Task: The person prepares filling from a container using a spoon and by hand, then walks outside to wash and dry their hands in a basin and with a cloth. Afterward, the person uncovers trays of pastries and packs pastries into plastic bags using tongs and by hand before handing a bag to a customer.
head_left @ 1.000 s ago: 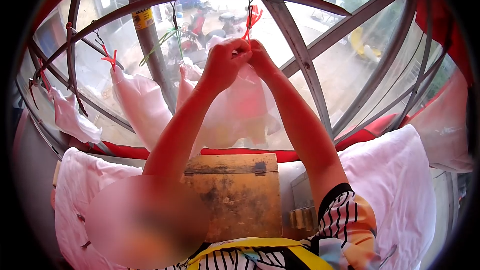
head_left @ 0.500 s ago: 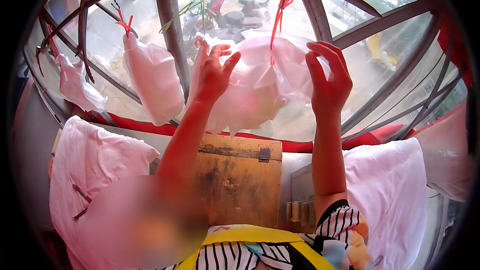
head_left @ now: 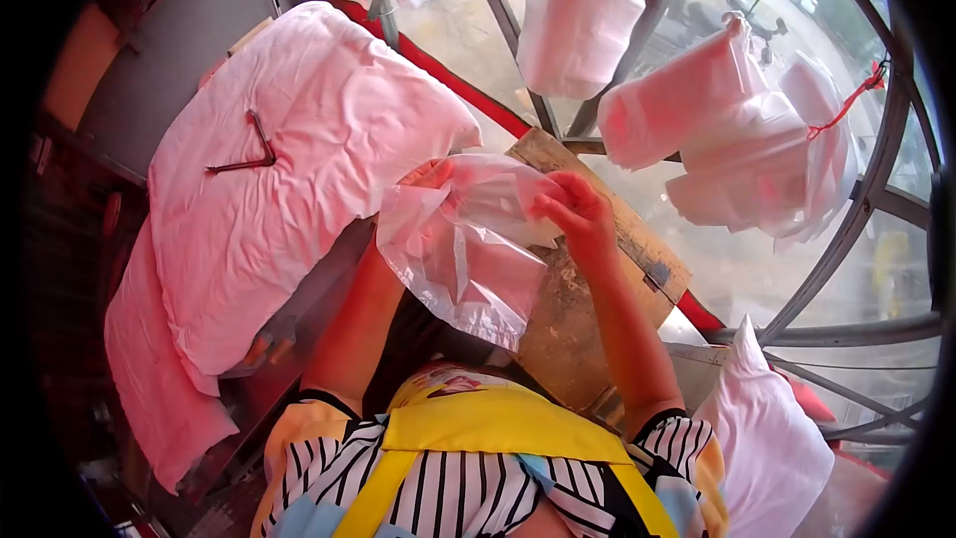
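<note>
A thin translucent plastic bag (head_left: 463, 264) hangs spread between my two hands in front of my chest. My right hand (head_left: 580, 211) pinches the bag's upper right edge between thumb and fingers. At the upper left edge, my left hand (head_left: 426, 175) grips the bag, its fingers partly covered by the film. Below and to the right of the bag lies a worn wooden board (head_left: 568, 324) with a dark metal hinge. A pale cloth (head_left: 329, 110) lies just left of my left hand, with dark V-shaped tongs (head_left: 261, 154) resting on it.
Bundles of plastic bags (head_left: 687, 105) hang from the metal frame (head_left: 652, 15) at the clear window sheeting. One more bag bundle (head_left: 578, 20) hangs further left. A second white cloth (head_left: 767, 428) is at lower right. A yellow apron (head_left: 498, 428) covers my chest.
Both hands have come down from the hanging bundles and now hold a single plastic bag. My view has turned left and downward.
</note>
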Tool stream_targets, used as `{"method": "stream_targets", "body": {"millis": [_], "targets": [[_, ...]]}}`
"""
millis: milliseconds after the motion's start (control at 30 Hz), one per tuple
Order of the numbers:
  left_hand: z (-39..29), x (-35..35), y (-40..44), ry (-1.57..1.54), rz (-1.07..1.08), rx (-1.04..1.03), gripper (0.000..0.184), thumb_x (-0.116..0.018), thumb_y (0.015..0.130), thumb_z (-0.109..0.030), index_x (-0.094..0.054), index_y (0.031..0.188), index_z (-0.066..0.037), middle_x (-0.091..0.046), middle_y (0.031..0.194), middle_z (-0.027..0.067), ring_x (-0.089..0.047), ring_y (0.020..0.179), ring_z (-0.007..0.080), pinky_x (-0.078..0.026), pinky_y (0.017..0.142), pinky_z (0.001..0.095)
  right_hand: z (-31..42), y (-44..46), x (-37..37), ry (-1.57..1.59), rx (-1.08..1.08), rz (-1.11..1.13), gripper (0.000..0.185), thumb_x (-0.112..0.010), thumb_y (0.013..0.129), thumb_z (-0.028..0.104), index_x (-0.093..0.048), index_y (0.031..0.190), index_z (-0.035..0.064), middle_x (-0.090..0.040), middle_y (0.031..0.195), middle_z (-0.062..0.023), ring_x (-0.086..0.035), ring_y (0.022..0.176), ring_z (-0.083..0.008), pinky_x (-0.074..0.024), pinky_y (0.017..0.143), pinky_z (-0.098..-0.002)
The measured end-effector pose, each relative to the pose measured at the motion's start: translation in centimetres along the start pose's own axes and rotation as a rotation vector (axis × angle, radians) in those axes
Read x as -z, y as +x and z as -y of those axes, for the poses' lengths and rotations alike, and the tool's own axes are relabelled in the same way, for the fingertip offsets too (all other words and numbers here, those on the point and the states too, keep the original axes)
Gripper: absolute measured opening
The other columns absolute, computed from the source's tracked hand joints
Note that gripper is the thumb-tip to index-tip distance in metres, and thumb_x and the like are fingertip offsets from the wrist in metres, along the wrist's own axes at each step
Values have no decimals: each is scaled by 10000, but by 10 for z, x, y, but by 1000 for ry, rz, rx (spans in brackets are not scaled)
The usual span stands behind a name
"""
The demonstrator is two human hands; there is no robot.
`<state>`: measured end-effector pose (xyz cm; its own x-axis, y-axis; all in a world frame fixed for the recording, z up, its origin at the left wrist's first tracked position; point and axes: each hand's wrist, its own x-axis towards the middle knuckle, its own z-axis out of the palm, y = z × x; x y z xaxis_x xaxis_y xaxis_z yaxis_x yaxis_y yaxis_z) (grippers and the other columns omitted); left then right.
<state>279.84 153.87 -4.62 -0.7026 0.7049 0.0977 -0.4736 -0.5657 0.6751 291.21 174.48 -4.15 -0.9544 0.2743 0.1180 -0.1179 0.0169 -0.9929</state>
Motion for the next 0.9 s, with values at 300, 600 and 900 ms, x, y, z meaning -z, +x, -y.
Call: {"method": "stream_targets", "body": {"millis": [300, 600, 900], "targets": [[-64, 112, -213, -292, -415, -309, 210, -524, 893, -89, -527, 1040, 61, -545, 1154, 187, -530, 1108, 287, -479, 928, 365, -15, 32, -193, 740, -215, 376, 623, -325, 938, 496, -242, 1395, 81, -251, 1432, -226, -313, 1311, -279, -270, 1044, -435], [-88, 199, -493, 88, -997, -679, 328, -435, 918, -77, -449, 1236, 5, -472, 1282, 109, -444, 1197, 211, -353, 1017, 325, -4, -83, -459, -168, -261, 1036, 109, -593, 847, 98, -623, 908, 12, -570, 764, 17, -463, 602, -48, -374, 564, -191], [-185, 99, -618, 1292, -932, -354, 450, -684, 771, -191, -542, 1167, -31, -547, 1111, 84, -511, 1036, 215, -390, 899, 328, 48, -169, -633, -291, 150, 2074, 107, -654, 757, 27, -652, 860, -3, -628, 794, -54, -566, 776, -108, -446, 718, -250]]}}
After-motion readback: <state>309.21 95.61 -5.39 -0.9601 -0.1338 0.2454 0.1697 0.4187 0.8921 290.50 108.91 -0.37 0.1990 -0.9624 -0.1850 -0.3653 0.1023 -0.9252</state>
